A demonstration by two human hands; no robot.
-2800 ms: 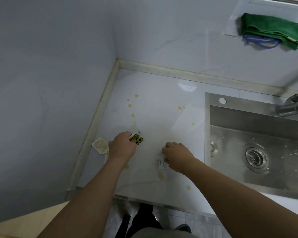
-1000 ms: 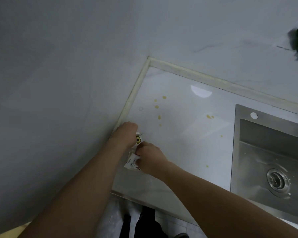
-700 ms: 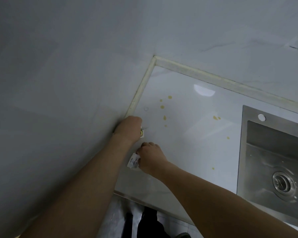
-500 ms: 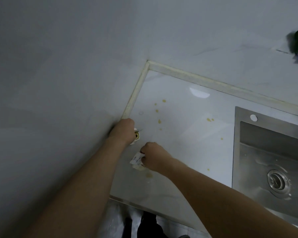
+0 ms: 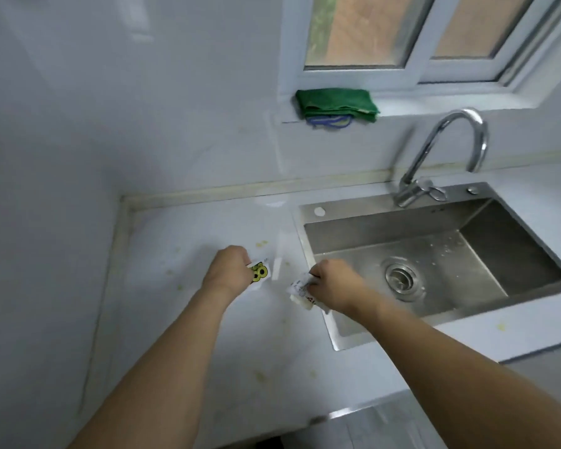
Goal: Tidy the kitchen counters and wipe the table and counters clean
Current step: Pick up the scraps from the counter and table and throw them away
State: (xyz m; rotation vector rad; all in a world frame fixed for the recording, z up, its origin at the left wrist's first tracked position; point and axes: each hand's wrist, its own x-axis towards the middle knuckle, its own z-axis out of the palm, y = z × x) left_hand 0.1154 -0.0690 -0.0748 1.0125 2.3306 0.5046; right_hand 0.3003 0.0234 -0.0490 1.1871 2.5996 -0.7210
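Note:
My left hand [image 5: 229,268] grips a small white wrapper with yellow and black print [image 5: 260,272] above the white counter [image 5: 188,319]. My right hand [image 5: 332,281] grips a crumpled white wrapper with red print [image 5: 300,291] near the left rim of the steel sink [image 5: 434,254]. Both fists are closed around their scraps, side by side. Yellowish stains [image 5: 262,244] dot the counter around them. A folded green cloth [image 5: 336,103] lies on the window sill, far behind both hands.
A curved chrome tap [image 5: 444,150] stands behind the sink, whose drain [image 5: 400,277] sits in the basin floor. The white wall closes the counter on the left. The window is above the sill. The counter's front edge runs near my forearms.
Both hands left the counter's left corner and moved right toward the sink, still holding their wrappers. My view swung up and right, bringing the tap, sill and window into sight.

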